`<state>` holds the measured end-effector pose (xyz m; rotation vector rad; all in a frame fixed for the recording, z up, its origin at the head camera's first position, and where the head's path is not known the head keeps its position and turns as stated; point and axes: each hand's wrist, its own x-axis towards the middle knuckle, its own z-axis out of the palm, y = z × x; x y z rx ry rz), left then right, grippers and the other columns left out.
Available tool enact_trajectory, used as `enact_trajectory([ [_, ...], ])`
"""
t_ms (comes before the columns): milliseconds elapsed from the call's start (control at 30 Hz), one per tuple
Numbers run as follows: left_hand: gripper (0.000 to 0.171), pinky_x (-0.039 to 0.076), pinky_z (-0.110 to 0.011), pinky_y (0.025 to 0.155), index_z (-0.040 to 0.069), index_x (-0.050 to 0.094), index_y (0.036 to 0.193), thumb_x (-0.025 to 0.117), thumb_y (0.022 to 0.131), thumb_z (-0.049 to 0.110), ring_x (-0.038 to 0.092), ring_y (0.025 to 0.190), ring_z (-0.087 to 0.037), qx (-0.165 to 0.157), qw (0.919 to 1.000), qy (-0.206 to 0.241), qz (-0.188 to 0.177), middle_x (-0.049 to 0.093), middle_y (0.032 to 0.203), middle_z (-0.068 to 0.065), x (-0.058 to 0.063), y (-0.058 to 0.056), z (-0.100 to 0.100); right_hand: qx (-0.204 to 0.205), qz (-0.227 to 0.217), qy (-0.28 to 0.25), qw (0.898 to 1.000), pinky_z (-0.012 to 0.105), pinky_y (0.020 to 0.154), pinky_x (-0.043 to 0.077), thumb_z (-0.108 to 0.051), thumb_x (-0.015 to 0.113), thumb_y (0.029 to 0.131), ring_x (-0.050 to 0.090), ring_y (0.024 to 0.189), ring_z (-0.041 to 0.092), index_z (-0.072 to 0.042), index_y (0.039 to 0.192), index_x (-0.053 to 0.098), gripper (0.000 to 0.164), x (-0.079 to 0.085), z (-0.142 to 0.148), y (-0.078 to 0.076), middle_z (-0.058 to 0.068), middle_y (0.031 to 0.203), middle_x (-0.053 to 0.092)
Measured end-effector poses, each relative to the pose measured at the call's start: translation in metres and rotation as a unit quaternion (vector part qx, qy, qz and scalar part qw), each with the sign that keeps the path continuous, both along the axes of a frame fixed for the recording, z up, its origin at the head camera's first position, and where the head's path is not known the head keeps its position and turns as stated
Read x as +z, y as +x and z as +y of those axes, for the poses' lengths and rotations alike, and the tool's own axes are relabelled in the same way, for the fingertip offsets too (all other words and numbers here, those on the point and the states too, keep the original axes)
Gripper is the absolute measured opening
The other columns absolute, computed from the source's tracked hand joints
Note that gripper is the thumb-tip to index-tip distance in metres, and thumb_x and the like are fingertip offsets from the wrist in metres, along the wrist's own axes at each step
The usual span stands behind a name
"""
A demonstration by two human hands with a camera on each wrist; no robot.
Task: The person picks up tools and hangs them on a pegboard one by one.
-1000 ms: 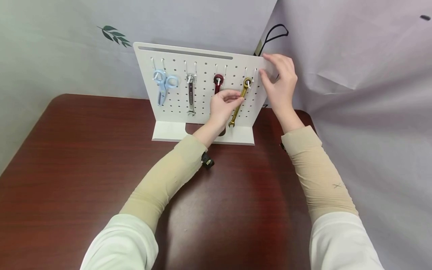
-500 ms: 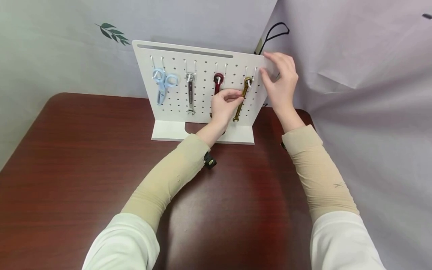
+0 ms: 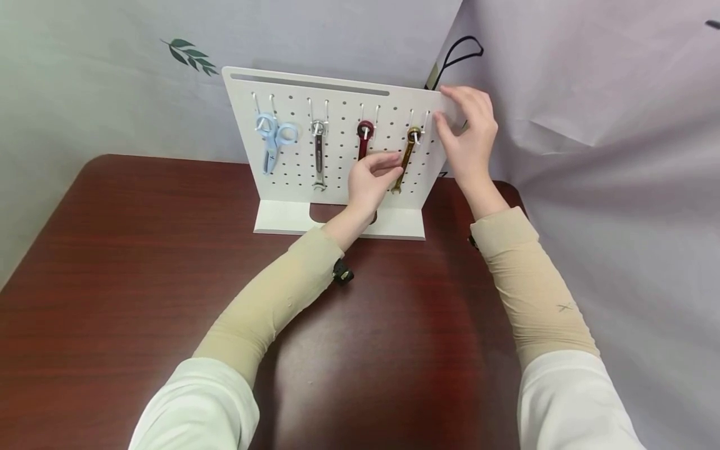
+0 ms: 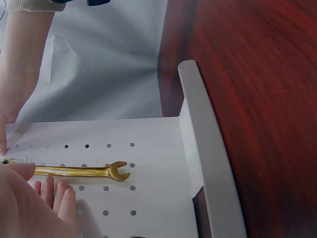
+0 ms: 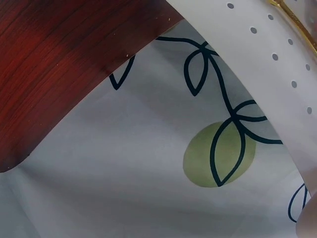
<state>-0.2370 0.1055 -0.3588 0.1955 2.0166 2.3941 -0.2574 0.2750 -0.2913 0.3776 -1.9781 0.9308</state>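
A gold combination wrench [image 3: 406, 159] hangs by its ring end from a hook at the right of a white pegboard [image 3: 343, 169]. My left hand [image 3: 371, 181] is beside its shaft, thumb and fingers slightly apart; in the left wrist view the thumb lies close over the shaft, and I cannot tell if it touches. My right hand [image 3: 471, 134] holds the pegboard's upper right corner, thumb on the front face, other fingertips partly hidden. Left of the gold wrench hang a red wrench [image 3: 364, 137], its lower part behind my left hand, a silver wrench [image 3: 319, 156] and light blue scissors [image 3: 272, 140].
The pegboard stands on its white base [image 3: 281, 217] near the back of a dark red wooden table [image 3: 140, 262]. Pale patterned cloth [image 3: 607, 156] hangs behind and to the right. A black loop [image 3: 464, 47] shows above the board's right corner.
The gold wrench has swung from a slant to hang more upright. My left hand has drawn slightly left, its fingers loosening from the shaft. My right hand stays on the board's corner.
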Motion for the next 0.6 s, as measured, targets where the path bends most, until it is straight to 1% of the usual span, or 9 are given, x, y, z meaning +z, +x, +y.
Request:
enact_trajectory([
  [133, 0.030, 0.060, -0.024, 0.098, -0.004, 0.074, 0.124, 0.077, 0.095, -0.002, 0.074, 0.119, -0.032, -0.010, 0.9997, -0.019, -0.008, 0.076, 0.125, -0.021, -0.005, 0.003, -0.010, 0.004, 0.005, -0.002, 1.000, 0.034, 0.112, 0.046, 0.004, 0.078, 0.091, 0.064, 0.120, 0.039, 0.003, 0.118, 0.077, 0.027, 0.001, -0.002, 0.001, 0.022, 0.119, 0.077],
  [200, 0.030, 0.060, -0.025, 0.099, -0.004, 0.074, 0.125, 0.077, 0.095, -0.001, 0.074, 0.119, -0.032, -0.016, 0.9994, -0.031, 0.002, 0.076, 0.126, -0.021, -0.008, 0.005, -0.017, 0.004, 0.007, -0.002, 1.000, 0.034, 0.112, 0.046, 0.005, 0.077, 0.092, 0.063, 0.120, 0.040, 0.004, 0.118, 0.077, 0.026, 0.002, -0.004, 0.002, 0.023, 0.118, 0.076],
  [267, 0.030, 0.060, -0.027, 0.101, -0.004, 0.074, 0.124, 0.077, 0.095, 0.000, 0.073, 0.119, -0.032, -0.020, 0.9984, -0.050, 0.020, 0.076, 0.127, -0.021, -0.009, 0.007, -0.026, 0.005, 0.008, -0.003, 1.000, 0.035, 0.112, 0.046, 0.005, 0.076, 0.092, 0.063, 0.120, 0.041, 0.005, 0.118, 0.077, 0.026, 0.002, -0.005, 0.002, 0.024, 0.118, 0.076],
  [367, 0.031, 0.060, -0.032, 0.104, -0.005, 0.074, 0.124, 0.078, 0.094, 0.000, 0.073, 0.119, -0.034, -0.025, 0.9951, -0.082, 0.049, 0.076, 0.126, -0.022, -0.008, 0.012, -0.041, 0.005, 0.007, -0.003, 1.000, 0.034, 0.112, 0.045, 0.005, 0.076, 0.091, 0.063, 0.120, 0.040, 0.004, 0.118, 0.077, 0.026, 0.002, -0.004, -0.001, 0.023, 0.119, 0.076],
  [500, 0.030, 0.058, -0.038, 0.107, -0.004, 0.075, 0.123, 0.079, 0.094, 0.002, 0.073, 0.121, -0.033, -0.023, 0.9886, -0.121, 0.087, 0.076, 0.126, -0.021, -0.006, 0.019, -0.064, 0.007, 0.001, -0.003, 1.000, 0.033, 0.113, 0.045, 0.002, 0.078, 0.092, 0.063, 0.122, 0.036, -0.001, 0.119, 0.078, 0.027, -0.001, -0.001, -0.006, 0.018, 0.120, 0.077],
  [600, 0.031, 0.056, -0.038, 0.111, -0.001, 0.076, 0.123, 0.080, 0.093, 0.004, 0.071, 0.123, -0.031, -0.014, 0.9807, -0.156, 0.118, 0.076, 0.126, -0.019, -0.006, 0.025, -0.081, 0.005, -0.005, 0.000, 1.000, 0.032, 0.114, 0.044, -0.001, 0.078, 0.092, 0.063, 0.123, 0.032, -0.004, 0.120, 0.079, 0.028, -0.003, 0.001, -0.008, 0.014, 0.121, 0.077],
])
